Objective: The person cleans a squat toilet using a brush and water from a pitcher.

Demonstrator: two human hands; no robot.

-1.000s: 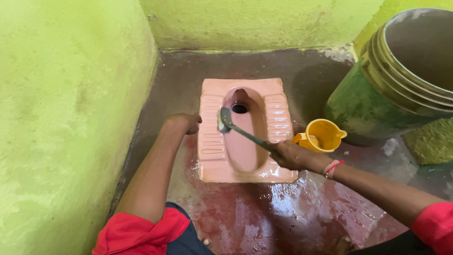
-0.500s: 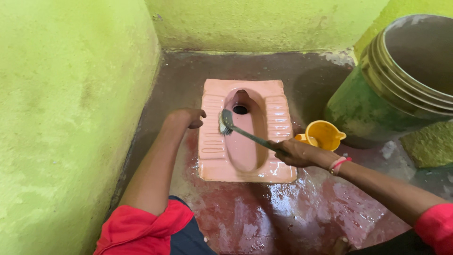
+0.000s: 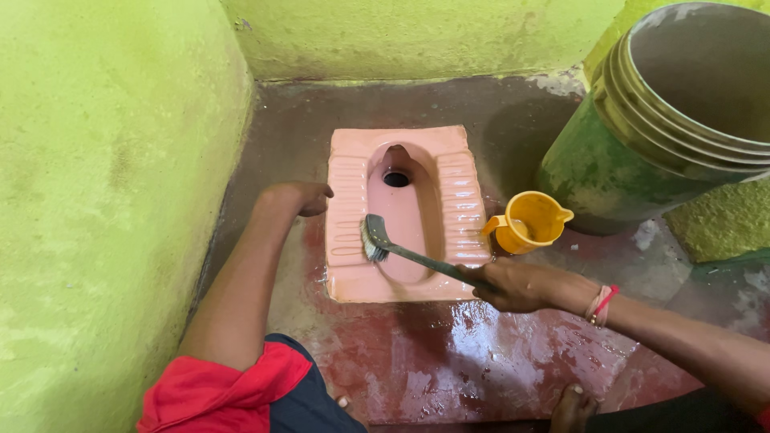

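Clutching the dark handle of a long brush (image 3: 409, 255), the right hand (image 3: 513, 286) has its grip closed around it; the bristles rest on the left footrest of the pink squat toilet pan (image 3: 461, 200), at 9 o'clock of the bowl. The left hand (image 3: 298, 196), loosely curled and holding nothing, rests on the wet floor (image 3: 449, 361) just beside the pan. A yellow jug (image 3: 529, 222) stands at 3 o'clock, near a large green drum (image 3: 609, 168).

lime-green walls (image 3: 96, 200); wet reddish floor (image 3: 481, 353)
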